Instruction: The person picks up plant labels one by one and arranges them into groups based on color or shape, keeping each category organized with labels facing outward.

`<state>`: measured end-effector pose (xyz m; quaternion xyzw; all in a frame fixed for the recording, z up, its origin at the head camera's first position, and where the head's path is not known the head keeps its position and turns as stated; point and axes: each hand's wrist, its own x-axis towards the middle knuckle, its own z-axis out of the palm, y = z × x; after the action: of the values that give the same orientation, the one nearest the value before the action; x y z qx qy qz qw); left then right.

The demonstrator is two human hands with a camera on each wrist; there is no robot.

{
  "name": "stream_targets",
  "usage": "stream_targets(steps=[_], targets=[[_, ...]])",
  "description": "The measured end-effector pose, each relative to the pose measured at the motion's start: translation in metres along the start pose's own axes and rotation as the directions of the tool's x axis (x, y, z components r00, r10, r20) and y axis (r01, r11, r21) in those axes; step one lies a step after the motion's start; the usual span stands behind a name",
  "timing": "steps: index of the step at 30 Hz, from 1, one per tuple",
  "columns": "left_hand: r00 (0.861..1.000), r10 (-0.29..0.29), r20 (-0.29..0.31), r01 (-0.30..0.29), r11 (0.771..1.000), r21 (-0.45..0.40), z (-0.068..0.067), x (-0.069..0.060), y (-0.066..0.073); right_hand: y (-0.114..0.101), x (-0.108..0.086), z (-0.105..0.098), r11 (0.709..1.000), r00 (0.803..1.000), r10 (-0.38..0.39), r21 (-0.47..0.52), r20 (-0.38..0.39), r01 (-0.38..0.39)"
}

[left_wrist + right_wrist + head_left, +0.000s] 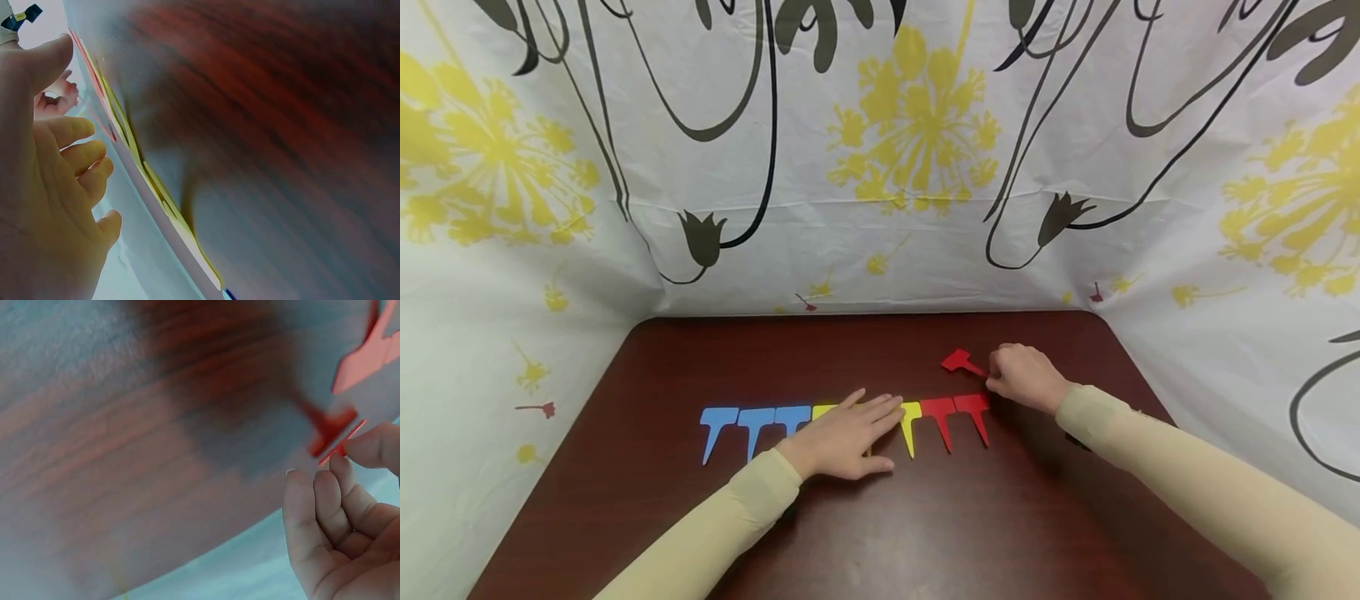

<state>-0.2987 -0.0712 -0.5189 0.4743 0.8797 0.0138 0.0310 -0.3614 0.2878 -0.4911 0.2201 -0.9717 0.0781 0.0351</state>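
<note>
T-shaped plastic plant labels lie side by side in a row on the dark table: blue labels (756, 417) at the left, yellow labels (912, 412) in the middle, red labels (955, 407) at the right. My left hand (850, 433) spreads over the yellow part, fingers extended, hiding some of it; in the left wrist view, yellow labels (128, 134) show beside the palm. Beyond the row's right end, my right hand (1026, 377) pinches another red plant label (958, 361) by its narrow stem. The right wrist view shows thumb and fingertips meeting at this label (342, 447).
The reddish-brown table (887, 533) has rounded far corners and a glossy surface. A white cloth (880, 275) with yellow and grey plant prints hangs behind it and along both sides.
</note>
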Motion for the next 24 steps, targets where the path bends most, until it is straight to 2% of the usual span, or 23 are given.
stream_targets(steps=[6,12,18,24], targets=[[1.0,-0.015,-0.001,0.015,1.0,-0.009,-0.002,-0.003,-0.001,-0.001,-0.007,-0.015,1.0,0.999,0.011,0.009,-0.036,-0.011],[1.0,-0.023,-0.008,0.023,1.0,0.001,0.0,-0.006,-0.003,0.0,-0.027,-0.029,1.0,0.998,0.028,-0.004,-0.054,-0.029],[0.999,-0.038,-0.002,0.038,0.999,-0.003,0.002,-0.009,-0.005,0.007,-0.053,-0.039,0.998,0.997,0.068,0.007,-0.034,-0.068],[0.999,-0.05,0.001,0.05,0.999,-0.01,0.004,-0.011,-0.007,0.013,-0.069,-0.038,0.992,0.992,0.124,0.034,-0.009,-0.123]])
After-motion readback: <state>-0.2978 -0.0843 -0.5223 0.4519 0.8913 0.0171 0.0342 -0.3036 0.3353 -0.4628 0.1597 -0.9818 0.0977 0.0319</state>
